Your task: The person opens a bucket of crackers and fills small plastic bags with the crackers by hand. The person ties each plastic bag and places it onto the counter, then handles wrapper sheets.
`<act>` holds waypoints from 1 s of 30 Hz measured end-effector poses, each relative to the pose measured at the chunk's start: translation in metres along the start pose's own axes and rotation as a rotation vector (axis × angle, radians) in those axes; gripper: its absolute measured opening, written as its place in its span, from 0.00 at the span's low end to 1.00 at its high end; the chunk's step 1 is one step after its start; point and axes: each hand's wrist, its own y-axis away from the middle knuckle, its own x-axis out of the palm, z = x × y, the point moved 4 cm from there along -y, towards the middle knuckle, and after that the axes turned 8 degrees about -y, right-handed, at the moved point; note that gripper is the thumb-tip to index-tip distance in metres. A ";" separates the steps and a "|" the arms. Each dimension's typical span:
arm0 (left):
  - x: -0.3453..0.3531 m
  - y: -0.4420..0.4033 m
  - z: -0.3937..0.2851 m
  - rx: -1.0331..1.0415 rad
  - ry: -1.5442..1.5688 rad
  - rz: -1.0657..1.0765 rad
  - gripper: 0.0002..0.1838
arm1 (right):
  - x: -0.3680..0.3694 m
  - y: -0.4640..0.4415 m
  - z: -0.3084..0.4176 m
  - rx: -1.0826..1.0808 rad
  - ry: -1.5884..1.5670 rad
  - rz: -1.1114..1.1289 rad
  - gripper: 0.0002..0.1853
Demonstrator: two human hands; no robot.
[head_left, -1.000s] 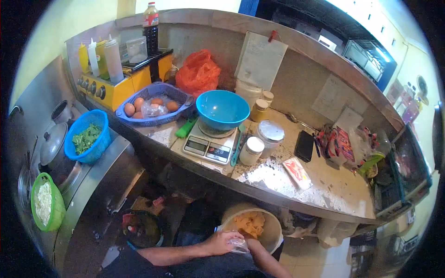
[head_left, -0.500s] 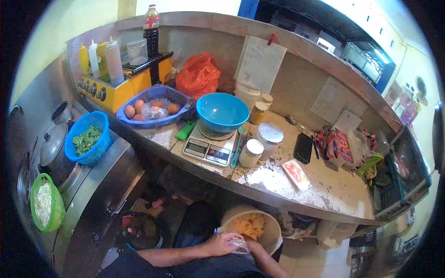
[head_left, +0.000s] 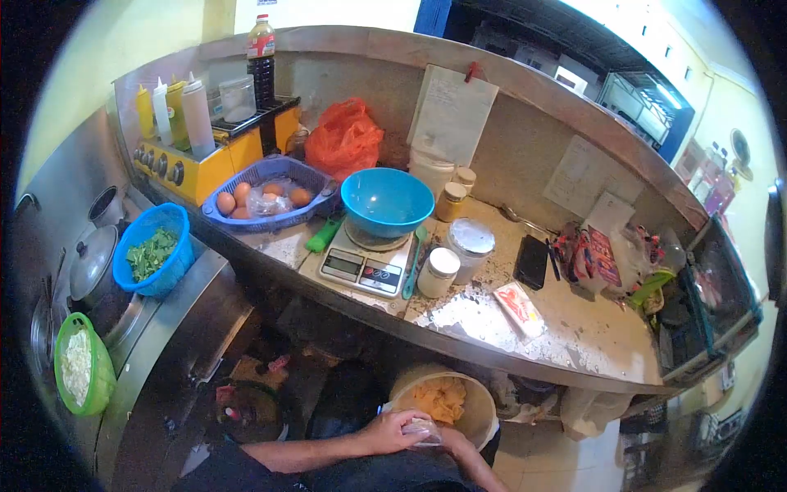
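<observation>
At the bottom centre, my left hand (head_left: 395,431) is closed around a small clear plastic thing (head_left: 424,430), perhaps a bag or a cup; its exact kind does not show. My right hand (head_left: 452,443) is right against it on the other side, its fingers mostly hidden behind the plastic and the bucket's rim. Just beyond both hands stands a pale bucket (head_left: 485,402) with a soft orange-yellow mass (head_left: 441,398) in it.
On the counter are a kitchen scale (head_left: 365,269) bearing a blue bowl (head_left: 387,203), a purple basket of eggs (head_left: 266,215), lidded jars (head_left: 438,272) and a phone (head_left: 533,262). Left are a blue basket of greens (head_left: 154,283) and a green basket (head_left: 102,377). The counter edge overhangs the bucket.
The view has shifted slightly, so the counter things sit a little further left. Both hands stay together at the plastic thing by the bucket, with hardly any movement.
</observation>
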 end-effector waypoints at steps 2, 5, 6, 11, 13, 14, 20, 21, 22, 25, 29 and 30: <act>0.002 -0.001 -0.001 0.013 -0.016 -0.004 0.21 | 0.007 -0.002 -0.018 0.038 0.031 -0.023 0.22; 0.001 -0.001 -0.002 0.035 -0.007 -0.036 0.22 | 0.010 0.000 -0.009 -0.076 -0.098 -0.025 0.22; 0.001 -0.001 -0.003 0.043 0.001 -0.046 0.22 | 0.011 0.001 -0.005 -0.109 -0.135 -0.025 0.22; 0.007 -0.001 0.009 0.064 -0.005 -0.048 0.23 | 0.016 -0.004 0.007 -0.228 -0.270 -0.016 0.21; 0.006 -0.001 0.007 0.036 -0.023 -0.023 0.23 | 0.017 -0.006 0.011 -0.268 -0.319 -0.010 0.21; 0.005 -0.001 0.005 0.004 -0.041 0.002 0.24 | 0.017 -0.008 0.013 -0.291 -0.342 -0.012 0.21; 0.004 -0.001 0.002 -0.011 -0.030 -0.003 0.25 | 0.023 -0.013 0.025 -0.422 -0.518 -0.007 0.20; 0.004 -0.001 -0.001 -0.015 -0.031 0.000 0.25 | 0.023 -0.012 0.026 -0.445 -0.557 -0.007 0.20; 0.005 -0.001 0.000 -0.007 -0.027 -0.006 0.24 | 0.024 -0.012 0.027 -0.477 -0.601 -0.010 0.20; 0.006 -0.003 0.005 0.001 0.008 -0.024 0.23 | 0.025 -0.007 0.030 -0.576 -0.770 -0.021 0.20; 0.020 -0.005 0.029 -0.085 0.291 0.019 0.22 | 0.014 -0.006 0.053 -0.616 -0.624 0.063 0.19; 0.016 -0.008 0.021 -0.121 0.397 0.047 0.23 | 0.011 -0.005 0.057 -0.562 -0.474 0.021 0.19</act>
